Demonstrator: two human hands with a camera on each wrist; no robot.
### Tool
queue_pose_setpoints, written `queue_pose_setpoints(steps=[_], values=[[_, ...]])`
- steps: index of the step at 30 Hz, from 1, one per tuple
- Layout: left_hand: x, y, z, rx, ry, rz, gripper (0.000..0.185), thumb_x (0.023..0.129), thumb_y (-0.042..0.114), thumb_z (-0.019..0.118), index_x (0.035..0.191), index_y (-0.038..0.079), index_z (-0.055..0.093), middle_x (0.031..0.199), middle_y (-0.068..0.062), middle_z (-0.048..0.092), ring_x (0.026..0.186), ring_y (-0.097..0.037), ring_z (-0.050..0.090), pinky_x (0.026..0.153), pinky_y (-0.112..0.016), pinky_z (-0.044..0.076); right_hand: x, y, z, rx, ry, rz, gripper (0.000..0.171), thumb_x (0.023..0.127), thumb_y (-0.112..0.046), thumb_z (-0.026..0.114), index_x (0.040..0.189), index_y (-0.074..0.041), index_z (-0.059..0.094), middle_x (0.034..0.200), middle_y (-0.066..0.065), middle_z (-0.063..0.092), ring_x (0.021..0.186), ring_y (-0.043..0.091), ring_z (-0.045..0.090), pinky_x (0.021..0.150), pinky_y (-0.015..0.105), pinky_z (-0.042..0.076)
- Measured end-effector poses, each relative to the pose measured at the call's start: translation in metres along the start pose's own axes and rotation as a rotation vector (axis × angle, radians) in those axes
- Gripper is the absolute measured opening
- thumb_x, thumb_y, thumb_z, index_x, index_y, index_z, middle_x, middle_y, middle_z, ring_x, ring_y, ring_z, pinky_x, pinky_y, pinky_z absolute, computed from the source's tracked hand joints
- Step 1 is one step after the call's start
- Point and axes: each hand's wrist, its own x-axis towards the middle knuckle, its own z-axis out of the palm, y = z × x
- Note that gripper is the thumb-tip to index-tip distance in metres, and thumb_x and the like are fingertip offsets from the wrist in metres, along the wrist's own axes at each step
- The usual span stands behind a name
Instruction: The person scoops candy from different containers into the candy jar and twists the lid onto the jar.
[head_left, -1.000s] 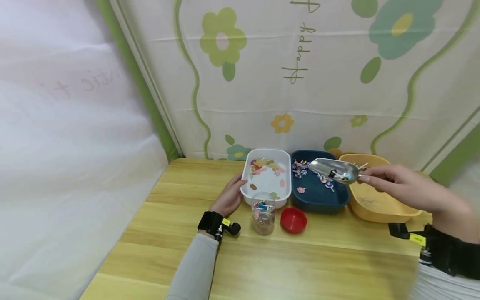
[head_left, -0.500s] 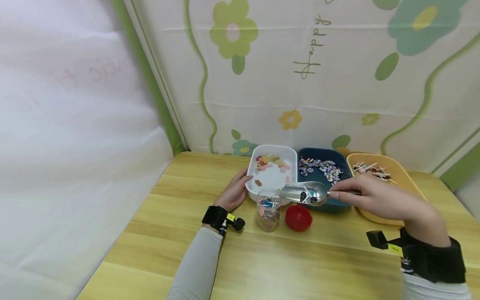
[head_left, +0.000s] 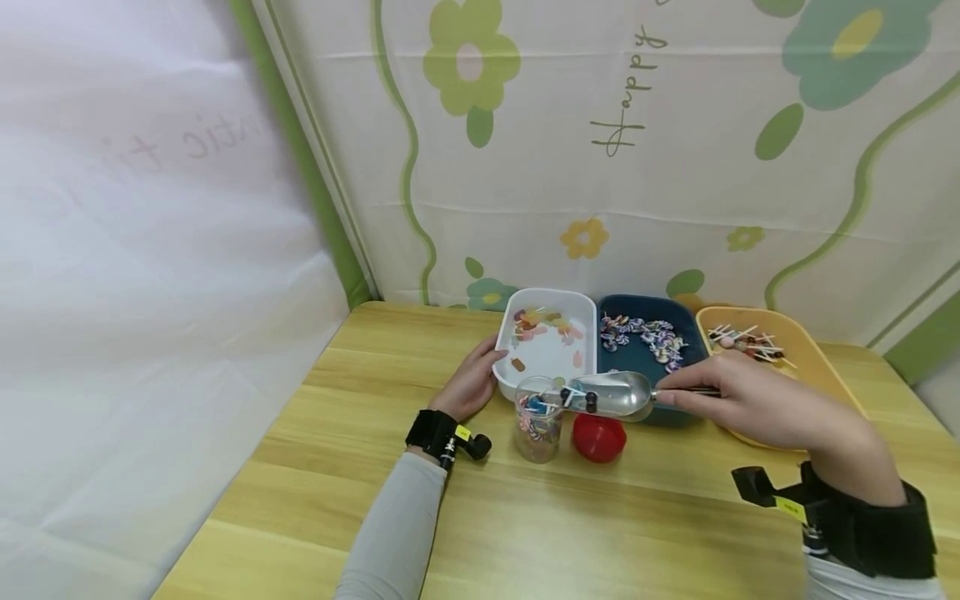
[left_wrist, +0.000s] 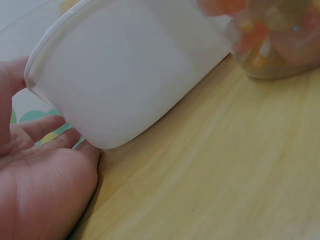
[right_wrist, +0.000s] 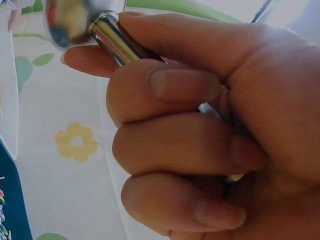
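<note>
My right hand grips the handle of a metal scoop, fingers curled round it in the right wrist view. Dark-headed miniature lollipops with white sticks lie near the scoop's front lip. That lip overlaps the mouth of a clear plastic jar, which holds colourful miniature candies. On the left, my left hand holds the near left corner of a white tray, thumb at the rim and fingers along the outside. A red lid stands right of the jar, below the scoop.
A dark blue tray with swirl lollipops stands beside the white one. Right of it is a yellow tray with stick lollipops, partly behind my right arm. Small translucent pieces lie in the white tray. A printed curtain hangs behind.
My right hand has carried the scoop leftward from over the blue and yellow trays to the jar's mouth. The lollipops have slid toward its lip. My left hand keeps holding the white tray.
</note>
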Motion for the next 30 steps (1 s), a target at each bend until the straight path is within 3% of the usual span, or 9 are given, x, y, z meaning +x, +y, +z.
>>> queue_pose_setpoints(steps=[11, 17, 18, 21, 25, 27, 28, 30], values=[[0.005, 0.001, 0.004, 0.007, -0.012, -0.009, 0.056, 0.109, 0.01, 0.044, 0.162, 0.008, 0.026, 0.168, -0.012, 0.021, 0.153, -0.026, 0.026, 0.125, -0.037, 0.027, -0.009, 0.002, -0.003, -0.024, 0.038, 0.016, 0.019, 0.101, -0.023, 0.066, 0.117, -0.021, 0.078, 0.108, -0.016, 0.071, 0.09, -0.001, 0.059, 0.075, 0.026, 0.056], [0.004, 0.002, 0.006, 0.006, -0.011, -0.015, 0.057, 0.109, 0.009, 0.044, 0.162, 0.008, 0.024, 0.169, -0.012, 0.02, 0.153, -0.026, 0.024, 0.125, -0.038, 0.026, -0.024, 0.015, -0.01, -0.049, 0.166, -0.041, 0.024, 0.098, -0.008, 0.067, 0.115, -0.02, 0.079, 0.109, -0.011, 0.074, 0.093, -0.006, 0.059, 0.07, 0.018, 0.051], [0.003, 0.002, 0.006, 0.003, -0.011, -0.012, 0.057, 0.109, 0.009, 0.044, 0.162, 0.009, 0.024, 0.169, -0.012, 0.02, 0.154, -0.026, 0.024, 0.125, -0.037, 0.025, -0.028, 0.017, -0.013, -0.04, 0.185, -0.028, 0.024, 0.098, -0.006, 0.067, 0.116, -0.018, 0.079, 0.111, -0.007, 0.074, 0.085, -0.006, 0.058, 0.065, 0.018, 0.048], [0.002, 0.003, 0.005, -0.003, -0.013, -0.002, 0.057, 0.109, 0.009, 0.043, 0.162, 0.008, 0.024, 0.169, -0.013, 0.019, 0.154, -0.026, 0.023, 0.125, -0.037, 0.025, -0.044, 0.024, -0.024, -0.043, 0.222, 0.093, 0.022, 0.101, -0.009, 0.063, 0.119, -0.011, 0.077, 0.081, -0.002, 0.067, 0.061, -0.002, 0.045, 0.052, 0.021, 0.036], [0.001, 0.004, 0.002, -0.006, -0.026, 0.013, 0.058, 0.109, 0.009, 0.042, 0.163, 0.007, 0.021, 0.17, -0.013, 0.017, 0.154, -0.027, 0.022, 0.126, -0.037, 0.024, -0.066, 0.039, -0.039, -0.122, 0.289, 0.299, 0.028, 0.103, -0.018, 0.063, 0.118, 0.002, 0.075, 0.073, 0.01, 0.067, 0.057, -0.005, 0.043, 0.049, 0.022, 0.037], [-0.001, 0.004, 0.001, -0.006, -0.028, 0.018, 0.057, 0.11, 0.008, 0.041, 0.163, 0.006, 0.021, 0.17, -0.014, 0.017, 0.155, -0.028, 0.021, 0.126, -0.037, 0.023, -0.075, 0.05, -0.043, -0.135, 0.333, 0.358, 0.031, 0.103, -0.018, 0.063, 0.116, 0.008, 0.073, 0.087, 0.021, 0.073, 0.062, -0.007, 0.048, 0.05, 0.022, 0.04], [-0.001, 0.004, 0.0, -0.007, -0.025, 0.018, 0.057, 0.11, 0.008, 0.041, 0.163, 0.006, 0.021, 0.169, -0.014, 0.017, 0.155, -0.028, 0.021, 0.126, -0.037, 0.023, -0.078, 0.056, -0.044, -0.14, 0.353, 0.381, 0.032, 0.102, -0.018, 0.064, 0.115, 0.01, 0.072, 0.09, 0.023, 0.074, 0.064, -0.008, 0.05, 0.05, 0.022, 0.041], [-0.002, 0.005, -0.002, -0.007, -0.021, 0.02, 0.057, 0.11, 0.008, 0.041, 0.163, 0.006, 0.021, 0.169, -0.014, 0.017, 0.155, -0.028, 0.02, 0.126, -0.038, 0.023, -0.085, 0.069, -0.044, -0.143, 0.378, 0.41, 0.033, 0.103, -0.016, 0.061, 0.115, 0.013, 0.07, 0.077, 0.017, 0.07, 0.056, -0.002, 0.045, 0.046, 0.024, 0.036]])
